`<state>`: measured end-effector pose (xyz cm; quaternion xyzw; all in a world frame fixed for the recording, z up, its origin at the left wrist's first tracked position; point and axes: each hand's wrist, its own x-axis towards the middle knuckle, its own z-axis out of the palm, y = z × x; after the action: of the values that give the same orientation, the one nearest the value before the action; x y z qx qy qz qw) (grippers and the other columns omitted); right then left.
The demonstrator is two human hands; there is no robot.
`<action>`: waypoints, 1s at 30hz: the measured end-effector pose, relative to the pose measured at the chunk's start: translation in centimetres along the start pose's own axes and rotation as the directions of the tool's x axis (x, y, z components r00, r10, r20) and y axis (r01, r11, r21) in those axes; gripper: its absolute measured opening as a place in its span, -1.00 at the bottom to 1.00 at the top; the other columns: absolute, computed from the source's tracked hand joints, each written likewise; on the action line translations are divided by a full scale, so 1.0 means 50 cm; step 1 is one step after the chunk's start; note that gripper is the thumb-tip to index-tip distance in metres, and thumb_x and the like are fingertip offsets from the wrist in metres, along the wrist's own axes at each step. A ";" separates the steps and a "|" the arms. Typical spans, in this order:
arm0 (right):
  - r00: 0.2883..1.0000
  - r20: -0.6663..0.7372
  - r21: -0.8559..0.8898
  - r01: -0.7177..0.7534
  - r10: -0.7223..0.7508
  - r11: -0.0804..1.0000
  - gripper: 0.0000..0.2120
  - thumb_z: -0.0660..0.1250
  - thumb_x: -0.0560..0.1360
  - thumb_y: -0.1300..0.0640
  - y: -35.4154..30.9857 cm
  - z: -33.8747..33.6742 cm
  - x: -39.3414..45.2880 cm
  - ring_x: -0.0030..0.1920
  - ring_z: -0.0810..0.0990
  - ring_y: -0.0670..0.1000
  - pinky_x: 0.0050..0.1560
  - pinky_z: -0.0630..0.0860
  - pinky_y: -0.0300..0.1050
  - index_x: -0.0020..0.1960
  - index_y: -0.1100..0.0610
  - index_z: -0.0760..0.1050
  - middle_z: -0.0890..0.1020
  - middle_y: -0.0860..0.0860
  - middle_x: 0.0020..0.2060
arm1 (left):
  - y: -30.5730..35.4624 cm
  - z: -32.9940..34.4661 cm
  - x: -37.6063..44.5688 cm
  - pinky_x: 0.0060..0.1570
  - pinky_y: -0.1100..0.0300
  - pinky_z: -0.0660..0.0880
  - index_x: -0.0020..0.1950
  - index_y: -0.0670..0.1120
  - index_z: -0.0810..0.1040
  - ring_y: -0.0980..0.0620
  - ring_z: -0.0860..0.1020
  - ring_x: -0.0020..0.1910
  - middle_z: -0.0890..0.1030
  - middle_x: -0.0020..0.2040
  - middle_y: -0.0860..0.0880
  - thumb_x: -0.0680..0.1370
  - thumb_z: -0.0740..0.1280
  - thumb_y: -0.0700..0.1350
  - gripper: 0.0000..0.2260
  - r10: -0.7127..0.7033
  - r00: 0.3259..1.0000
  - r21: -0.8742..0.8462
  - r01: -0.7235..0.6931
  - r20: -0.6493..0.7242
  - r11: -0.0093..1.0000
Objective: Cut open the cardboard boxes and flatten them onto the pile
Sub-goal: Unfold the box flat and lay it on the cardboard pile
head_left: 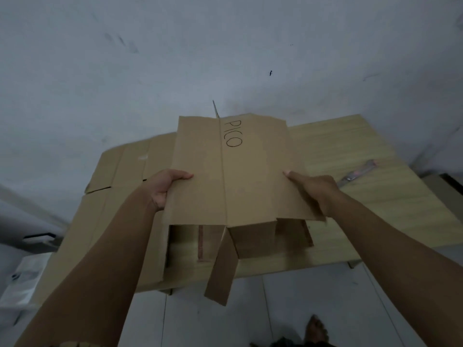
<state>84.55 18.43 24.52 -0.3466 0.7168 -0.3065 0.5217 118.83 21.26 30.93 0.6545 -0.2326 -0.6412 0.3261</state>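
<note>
Pale wooden table [370, 196] in front of you, a pile of flattened brown cardboard [120, 171] covering its left side. You're holding a flattened brown cardboard box marked "PICO" [233, 181] above it, flaps dangling. Your left hand [166, 187] grips its left edge, your right hand [314, 190] its right edge. A metal cutter [357, 172] lies on the table's right side.

A bare back room or store room, used for packing work.
Plain scuffed white wall [175, 58], pale tiled floor [300, 304], and a low wood-grain surface [363, 196] carrying flattened cardboard [120, 171] and a cutter [357, 172]; nothing homely or office-like shows.
</note>
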 end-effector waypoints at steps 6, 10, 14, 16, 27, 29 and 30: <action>0.781 0.625 0.489 -0.378 -0.013 0.786 -0.59 0.30 0.53 -0.13 0.068 0.017 -0.043 0.09 0.64 0.23 0.32 0.46 0.28 0.20 0.13 0.64 0.69 0.18 0.05 | -0.020 -0.053 -0.010 -0.21 0.07 0.64 0.26 -0.22 0.59 -0.10 0.68 -0.17 0.70 -0.04 -0.16 0.58 0.36 -0.12 -0.70 0.012 0.990 0.114 0.004 -0.141 0.994; 0.773 0.634 0.467 -0.393 0.009 0.792 -0.47 0.36 0.47 0.05 0.082 0.045 -0.042 0.30 0.55 0.27 0.41 0.34 0.37 0.42 0.16 0.50 0.61 0.19 0.19 | -0.024 -0.043 -0.003 0.11 0.01 0.56 0.44 -0.12 0.45 -0.13 0.61 0.13 0.61 0.29 -0.15 0.50 0.50 -0.08 -0.47 0.422 0.828 0.434 -0.248 -0.369 0.866; 0.840 0.540 0.501 -0.274 -0.049 0.821 -0.70 0.32 0.52 0.16 0.038 0.048 -0.045 0.01 0.70 0.11 0.25 0.54 0.12 0.24 0.16 0.59 0.71 0.11 0.02 | -0.056 -0.001 -0.002 0.49 -0.21 0.23 0.66 0.10 -0.05 -0.23 0.16 0.58 0.13 0.62 -0.21 0.61 0.30 0.11 -0.27 0.683 0.695 0.901 -0.119 -0.225 0.418; 0.850 0.521 0.479 -0.222 -0.072 0.849 -0.81 0.29 0.55 0.17 0.023 0.042 -0.044 -0.11 0.71 0.06 0.16 0.56 0.03 0.11 0.13 0.60 0.72 0.07 -0.09 | -0.072 0.036 -0.002 0.55 -0.31 -0.11 0.65 0.14 0.03 -0.18 -0.18 0.64 -0.15 0.66 -0.17 0.62 0.20 0.26 -0.34 0.725 0.682 0.972 -0.092 -0.098 0.217; 0.883 0.438 0.798 -0.297 -0.167 0.525 -0.58 0.20 0.42 -0.12 0.081 0.069 -0.039 -0.08 0.65 0.24 -0.09 0.62 0.20 0.00 0.11 0.70 0.69 0.20 -0.01 | -0.157 0.216 0.018 0.49 -0.37 0.07 0.63 0.12 0.18 -0.07 0.12 0.62 0.19 0.63 -0.03 0.43 -0.06 0.54 -0.14 0.714 0.601 0.927 -0.318 0.359 -0.199; 0.920 0.355 0.750 -0.173 -0.167 0.639 -0.68 0.18 0.47 -0.04 0.088 0.104 -0.047 0.00 0.62 0.16 -0.13 0.60 0.01 -0.01 0.02 0.69 0.68 0.10 -0.03 | -0.163 0.209 0.025 0.50 -0.34 0.07 0.64 0.11 0.14 -0.07 0.11 0.62 0.17 0.64 -0.04 0.48 -0.11 0.51 -0.18 0.706 0.604 0.923 -0.320 0.371 -0.212; 0.934 0.312 0.693 -0.099 -0.173 0.714 -0.71 0.15 0.55 0.03 0.088 0.122 -0.046 0.09 0.60 0.11 -0.11 0.54 -0.04 0.07 -0.02 0.64 0.67 0.05 0.05 | -0.167 0.204 0.025 0.50 -0.32 0.08 0.64 0.08 0.14 -0.08 0.12 0.62 0.17 0.64 -0.05 0.51 -0.11 0.48 -0.21 0.713 0.593 0.921 -0.329 0.374 -0.210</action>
<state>90.11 22.38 20.60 -0.1878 0.4340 -0.4972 0.7275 107.86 24.70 24.39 0.6075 -0.7902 -0.0051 0.0809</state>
